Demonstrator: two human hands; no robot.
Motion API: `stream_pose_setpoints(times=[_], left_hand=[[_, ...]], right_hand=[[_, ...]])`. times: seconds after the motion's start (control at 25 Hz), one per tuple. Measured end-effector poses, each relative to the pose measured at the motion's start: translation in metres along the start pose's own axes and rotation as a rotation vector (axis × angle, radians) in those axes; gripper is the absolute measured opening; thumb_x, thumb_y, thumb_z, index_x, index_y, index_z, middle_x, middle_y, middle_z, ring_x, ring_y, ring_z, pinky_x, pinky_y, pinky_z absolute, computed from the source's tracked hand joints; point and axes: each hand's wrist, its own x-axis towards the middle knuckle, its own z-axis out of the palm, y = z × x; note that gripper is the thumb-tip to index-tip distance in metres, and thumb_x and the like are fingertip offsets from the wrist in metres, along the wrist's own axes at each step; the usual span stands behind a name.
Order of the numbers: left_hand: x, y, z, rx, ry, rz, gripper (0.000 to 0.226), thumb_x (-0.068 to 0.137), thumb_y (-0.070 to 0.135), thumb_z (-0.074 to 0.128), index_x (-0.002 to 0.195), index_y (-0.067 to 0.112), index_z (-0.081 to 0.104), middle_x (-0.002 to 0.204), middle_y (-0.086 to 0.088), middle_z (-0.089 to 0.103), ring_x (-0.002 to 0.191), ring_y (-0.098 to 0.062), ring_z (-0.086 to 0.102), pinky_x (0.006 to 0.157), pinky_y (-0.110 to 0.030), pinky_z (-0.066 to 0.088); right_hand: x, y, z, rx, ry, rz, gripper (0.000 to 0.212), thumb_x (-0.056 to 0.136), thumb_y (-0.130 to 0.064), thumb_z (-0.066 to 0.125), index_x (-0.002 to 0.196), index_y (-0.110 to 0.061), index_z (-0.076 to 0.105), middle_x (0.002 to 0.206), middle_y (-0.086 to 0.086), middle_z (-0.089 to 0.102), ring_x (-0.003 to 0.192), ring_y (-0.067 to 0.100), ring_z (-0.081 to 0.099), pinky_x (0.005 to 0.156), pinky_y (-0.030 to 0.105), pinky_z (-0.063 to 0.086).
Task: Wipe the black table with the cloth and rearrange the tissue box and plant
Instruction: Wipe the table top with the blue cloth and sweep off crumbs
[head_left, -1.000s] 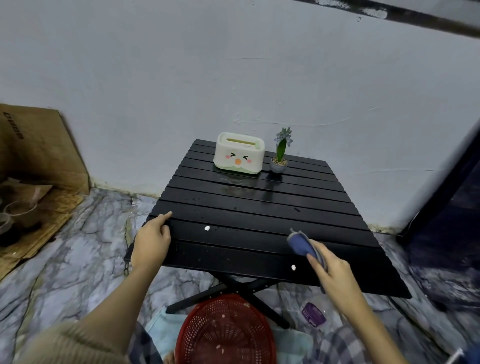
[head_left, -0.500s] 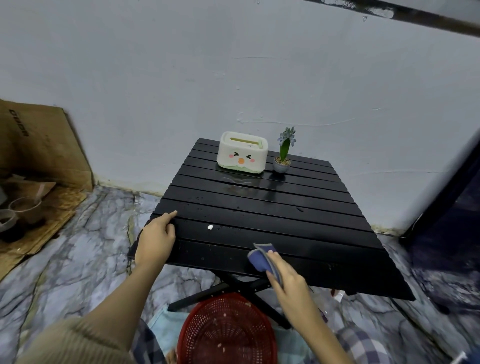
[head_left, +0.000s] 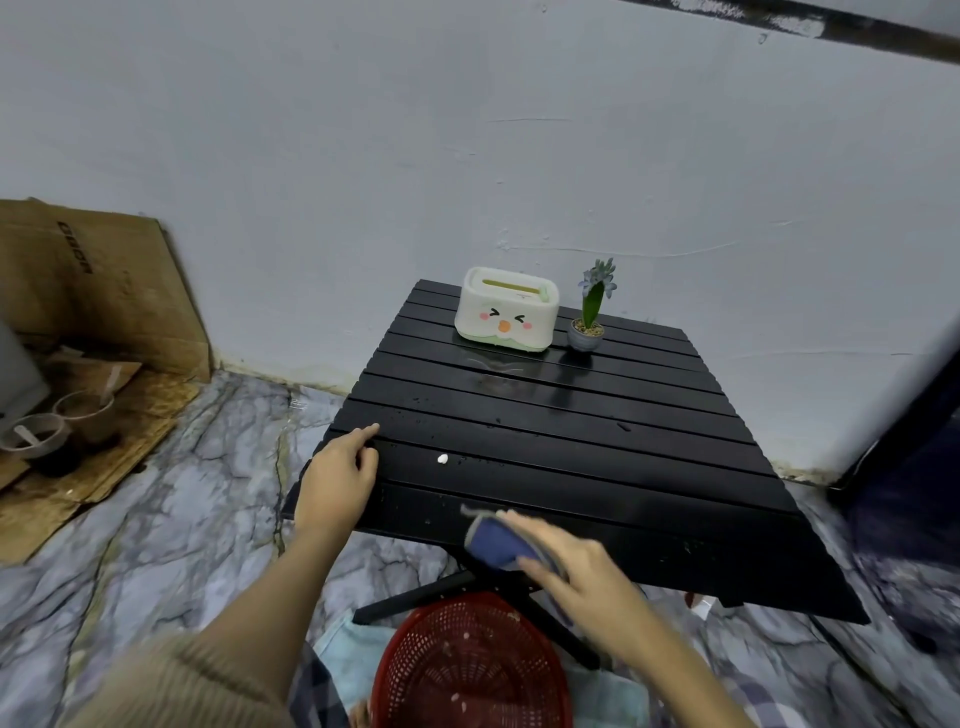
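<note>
A black slatted table (head_left: 571, 415) stands against the wall. A cream tissue box with a cartoon face (head_left: 506, 310) sits at its far edge, and a small potted plant with a bluish flower (head_left: 589, 312) stands just right of it. My right hand (head_left: 571, 561) presses a blue cloth (head_left: 493, 540) onto the table's near edge, blurred by motion. My left hand (head_left: 337, 478) rests on the near left corner, index finger stretched along a slat. A small white crumb (head_left: 442, 458) lies on the table between my hands.
A red mesh basket (head_left: 467, 670) sits on the floor under the table's near edge, on a pale blue towel (head_left: 343, 649). Cardboard (head_left: 93, 280) and cups (head_left: 62, 421) lie at the left. The floor is marbled grey. A dark panel (head_left: 914, 431) stands at the right.
My right hand has swept the blue cloth leftward along the table's near edge, from the right side toward the middle. The left hand stays on the corner.
</note>
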Motion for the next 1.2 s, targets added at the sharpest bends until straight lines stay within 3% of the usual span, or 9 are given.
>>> stream_pose_setpoints(times=[0.08, 0.16, 0.28, 0.36, 0.48, 0.76, 1.04, 1.2], left_hand=[[0.0, 0.001, -0.001, -0.015, 0.001, -0.006, 0.039, 0.091, 0.017, 0.037, 0.127, 0.019, 0.053, 0.117, -0.016, 0.064, 0.096, -0.036, 0.061, 0.072, -0.04, 0.05], [0.002, 0.0, -0.003, -0.027, 0.013, -0.009, 0.039, 0.091, 0.019, 0.037, 0.126, 0.019, 0.054, 0.116, -0.013, 0.065, 0.091, -0.032, 0.062, 0.069, -0.039, 0.049], [0.001, 0.001, -0.002, -0.04, 0.016, 0.001, 0.038, 0.092, 0.024, 0.038, 0.125, 0.021, 0.055, 0.122, -0.011, 0.063, 0.103, -0.032, 0.061, 0.081, -0.042, 0.051], [-0.002, 0.002, -0.001, -0.048, 0.002, 0.01, 0.037, 0.092, 0.026, 0.038, 0.125, 0.021, 0.055, 0.124, -0.01, 0.062, 0.106, -0.031, 0.06, 0.085, -0.044, 0.05], [-0.001, 0.001, 0.0, -0.051, 0.012, 0.001, 0.037, 0.092, 0.027, 0.039, 0.125, 0.022, 0.055, 0.13, -0.009, 0.059, 0.114, -0.025, 0.056, 0.092, -0.044, 0.05], [0.001, 0.0, -0.001, -0.039, 0.02, 0.0, 0.037, 0.092, 0.026, 0.04, 0.125, 0.02, 0.055, 0.13, -0.009, 0.059, 0.118, -0.024, 0.054, 0.093, -0.042, 0.049], [0.002, -0.001, -0.001, -0.039, 0.006, -0.001, 0.036, 0.092, 0.026, 0.039, 0.124, 0.02, 0.055, 0.127, -0.011, 0.061, 0.107, -0.028, 0.059, 0.082, -0.041, 0.049], [0.003, -0.004, 0.0, -0.023, -0.01, -0.011, 0.038, 0.091, 0.029, 0.038, 0.124, 0.023, 0.055, 0.121, -0.01, 0.064, 0.098, -0.03, 0.061, 0.077, -0.04, 0.049]], right_hand=[[0.023, -0.005, -0.011, 0.038, 0.121, -0.011, 0.048, 0.089, -0.044, 0.046, 0.133, -0.025, 0.043, 0.126, -0.014, 0.049, 0.117, -0.001, 0.048, 0.089, -0.007, 0.028], [0.055, -0.006, -0.019, 0.038, 0.229, 0.001, 0.036, 0.093, -0.022, 0.049, 0.129, -0.019, 0.047, 0.112, -0.01, 0.055, 0.104, 0.005, 0.053, 0.076, 0.0, 0.035], [0.096, 0.002, -0.017, 0.052, 0.343, 0.118, 0.032, 0.095, -0.019, 0.046, 0.126, -0.016, 0.048, 0.108, 0.002, 0.062, 0.098, 0.017, 0.058, 0.077, 0.02, 0.037], [0.116, 0.011, -0.004, 0.065, 0.372, 0.204, 0.028, 0.094, -0.018, 0.046, 0.122, -0.015, 0.05, 0.11, 0.01, 0.065, 0.099, 0.026, 0.061, 0.075, 0.026, 0.039], [0.134, 0.014, 0.023, -0.073, 0.316, 0.18, 0.024, 0.094, -0.018, 0.046, 0.117, -0.013, 0.052, 0.113, 0.012, 0.063, 0.101, 0.03, 0.06, 0.075, 0.032, 0.042], [0.128, 0.003, 0.023, -0.15, 0.038, -0.001, 0.041, 0.094, -0.021, 0.048, 0.134, -0.017, 0.041, 0.141, 0.007, 0.046, 0.126, 0.025, 0.046, 0.101, 0.036, 0.038], [0.087, -0.005, 0.025, -0.085, -0.131, -0.119, 0.041, 0.094, -0.025, 0.047, 0.134, -0.024, 0.041, 0.139, 0.002, 0.049, 0.128, 0.015, 0.044, 0.103, 0.028, 0.035], [0.056, -0.007, 0.024, -0.055, -0.174, -0.112, 0.039, 0.094, -0.029, 0.047, 0.133, -0.028, 0.042, 0.137, -0.002, 0.052, 0.122, 0.009, 0.048, 0.103, 0.031, 0.041]])
